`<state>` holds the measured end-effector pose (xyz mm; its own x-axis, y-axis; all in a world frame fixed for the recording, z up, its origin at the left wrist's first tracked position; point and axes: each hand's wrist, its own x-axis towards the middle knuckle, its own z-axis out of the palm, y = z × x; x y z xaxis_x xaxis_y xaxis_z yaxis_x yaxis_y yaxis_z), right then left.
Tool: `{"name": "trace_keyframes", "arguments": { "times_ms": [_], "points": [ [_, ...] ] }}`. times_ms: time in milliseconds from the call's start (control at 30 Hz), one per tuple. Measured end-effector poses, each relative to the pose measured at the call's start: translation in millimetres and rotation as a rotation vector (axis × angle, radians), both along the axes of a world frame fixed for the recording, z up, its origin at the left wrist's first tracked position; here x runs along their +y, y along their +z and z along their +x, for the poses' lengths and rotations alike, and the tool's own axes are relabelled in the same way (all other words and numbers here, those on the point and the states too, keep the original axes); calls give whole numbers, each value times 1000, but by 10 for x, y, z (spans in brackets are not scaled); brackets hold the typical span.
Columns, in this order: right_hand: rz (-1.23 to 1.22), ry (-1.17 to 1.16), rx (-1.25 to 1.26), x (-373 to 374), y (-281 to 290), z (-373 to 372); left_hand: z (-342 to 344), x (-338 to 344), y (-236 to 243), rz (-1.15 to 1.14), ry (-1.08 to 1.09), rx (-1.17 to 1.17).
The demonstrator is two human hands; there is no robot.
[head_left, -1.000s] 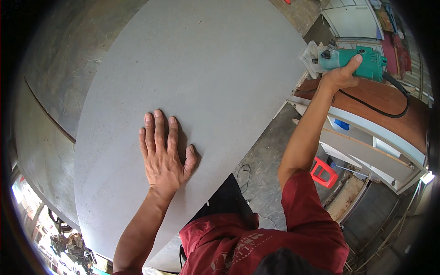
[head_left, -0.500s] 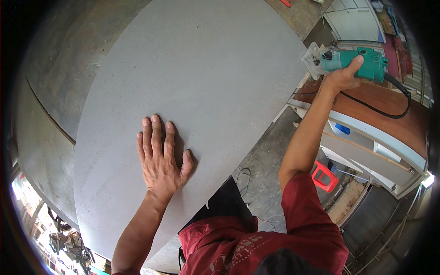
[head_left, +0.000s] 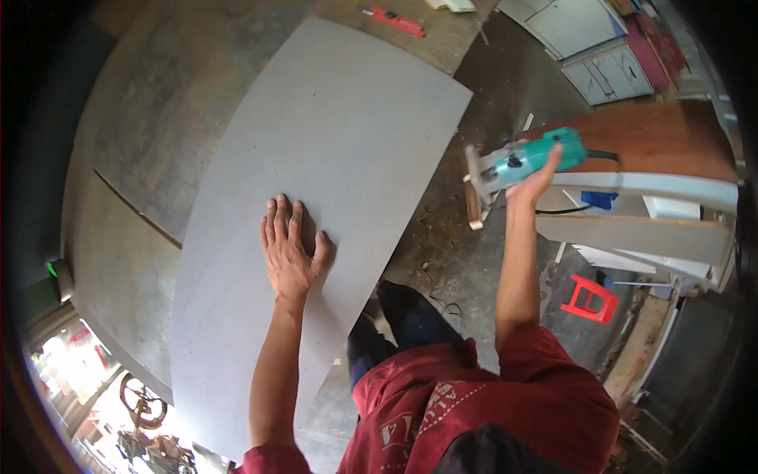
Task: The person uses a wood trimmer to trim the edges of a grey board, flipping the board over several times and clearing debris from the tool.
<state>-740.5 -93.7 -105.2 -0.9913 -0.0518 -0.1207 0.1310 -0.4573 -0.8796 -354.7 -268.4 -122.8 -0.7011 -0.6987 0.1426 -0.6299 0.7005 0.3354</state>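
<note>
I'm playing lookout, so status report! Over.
Left grip: open, on grey panel. Right grip: holding teal trim router, apart from panel. Red stool on floor, right side.

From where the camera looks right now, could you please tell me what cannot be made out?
In the head view:
- Left hand: its palm, hidden by the hand's own back against the gray panel.
- Right hand: most fingers, hidden behind the green power tool.
- The tool's cutting end: too blurred to show any bit.
- Gray panel: part of its near end, covered by the left forearm.
</note>
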Motion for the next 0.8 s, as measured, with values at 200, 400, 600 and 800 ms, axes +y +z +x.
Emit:
{"name": "trace_keyframes", "arguments": {
  "times_ms": [200,400,600,800],
  "points": [
    [-24,57,-393,799,-457,454,-143,72,-41,-68,19,135],
    [149,556,-484,1318,-299,1184,-187,1298,381,393,12,543],
    [583,1252,-132,1956,-80,2161,399,2798,175,786,53,751],
    [494,1807,184,2593,-233,2583,835,3697,121,828,49,990]
  ]
}}
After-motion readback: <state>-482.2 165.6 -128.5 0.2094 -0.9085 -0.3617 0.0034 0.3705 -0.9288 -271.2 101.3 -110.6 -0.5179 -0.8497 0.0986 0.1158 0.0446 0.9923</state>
